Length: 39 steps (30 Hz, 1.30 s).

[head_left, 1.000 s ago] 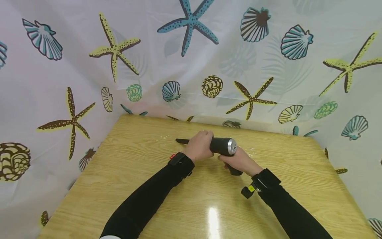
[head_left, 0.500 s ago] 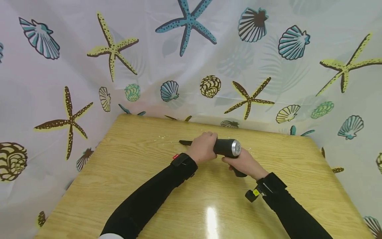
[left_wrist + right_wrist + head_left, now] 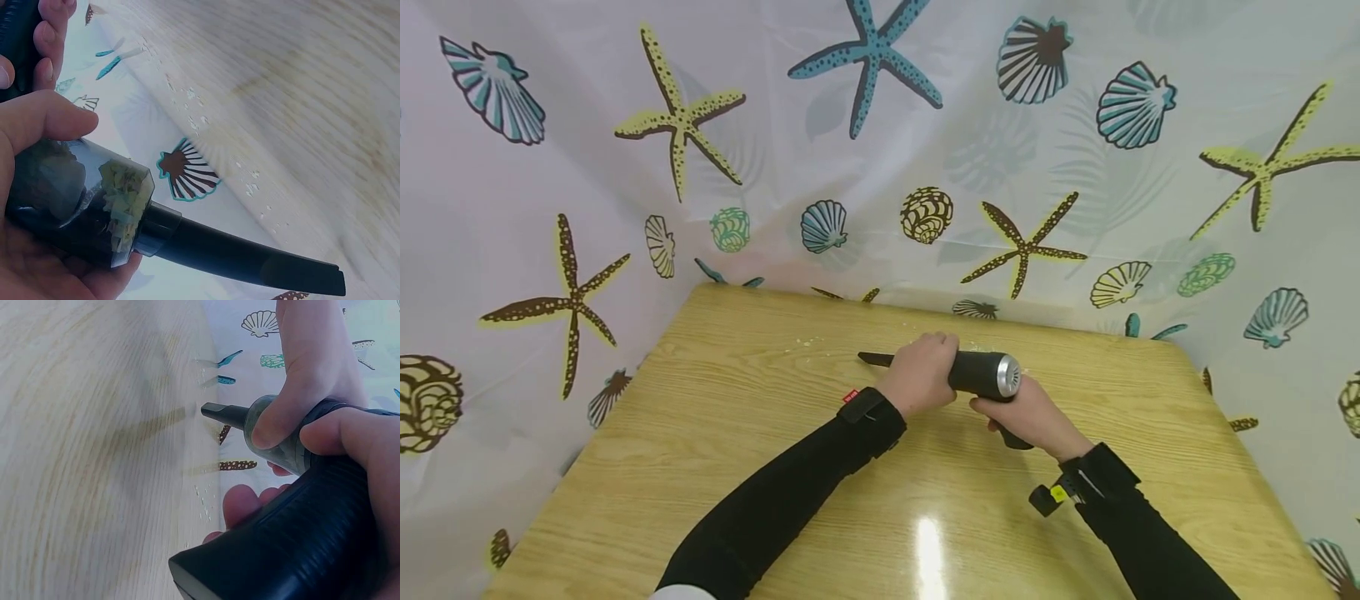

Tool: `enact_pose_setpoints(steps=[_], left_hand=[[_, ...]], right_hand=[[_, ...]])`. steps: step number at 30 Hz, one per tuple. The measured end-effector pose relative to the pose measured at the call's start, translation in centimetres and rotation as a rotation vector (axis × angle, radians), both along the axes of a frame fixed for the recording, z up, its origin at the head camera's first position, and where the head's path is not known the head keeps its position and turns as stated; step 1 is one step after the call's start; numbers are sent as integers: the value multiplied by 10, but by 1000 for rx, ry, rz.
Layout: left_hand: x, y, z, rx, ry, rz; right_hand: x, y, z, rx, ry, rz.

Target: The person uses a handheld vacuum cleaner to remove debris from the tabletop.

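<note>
Both hands hold a black handheld vacuum cleaner above the wooden table. My left hand grips its front part, thumb over the clear dust bin, which has pale yellowish scraps inside. My right hand wraps round the handle. The narrow crevice nozzle points left in the head view; whether its tip touches the table cannot be told. Pale crumbs lie left of the nozzle tip, and more small crumbs are scattered near the table's far edge.
The wooden table spreads around the hands. A white curtain printed with starfish and shells closes off the back and both sides. A wrist camera hangs beside the right wrist.
Both hands and the vacuum cleaner have moved a little to the right, away from the crumbs on the left. The grip of each hand looks the same.
</note>
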<state>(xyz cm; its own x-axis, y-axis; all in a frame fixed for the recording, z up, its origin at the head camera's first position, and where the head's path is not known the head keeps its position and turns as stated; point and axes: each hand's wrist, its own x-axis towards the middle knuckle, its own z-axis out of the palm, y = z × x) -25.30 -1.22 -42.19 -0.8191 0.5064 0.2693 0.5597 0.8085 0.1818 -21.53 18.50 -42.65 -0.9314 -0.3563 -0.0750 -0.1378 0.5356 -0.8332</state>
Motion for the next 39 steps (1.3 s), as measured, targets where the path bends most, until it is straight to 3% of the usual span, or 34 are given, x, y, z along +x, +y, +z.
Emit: enact_pose_setpoints(steps=[13, 20, 30, 39], left_hand=[[2, -7, -8, -14, -10, 25], [1, -18, -6, 2, -44, 58], [-2, -32, -8, 6, -46, 71], [0, -40, -8, -2, -47, 67]], right_hand=[[1, -8, -4, 3, -23, 5], [-6, -18, -7, -19, -53, 31], [7, -43, 22, -11, -51, 57], [8, -51, 23, -30, -58, 80]])
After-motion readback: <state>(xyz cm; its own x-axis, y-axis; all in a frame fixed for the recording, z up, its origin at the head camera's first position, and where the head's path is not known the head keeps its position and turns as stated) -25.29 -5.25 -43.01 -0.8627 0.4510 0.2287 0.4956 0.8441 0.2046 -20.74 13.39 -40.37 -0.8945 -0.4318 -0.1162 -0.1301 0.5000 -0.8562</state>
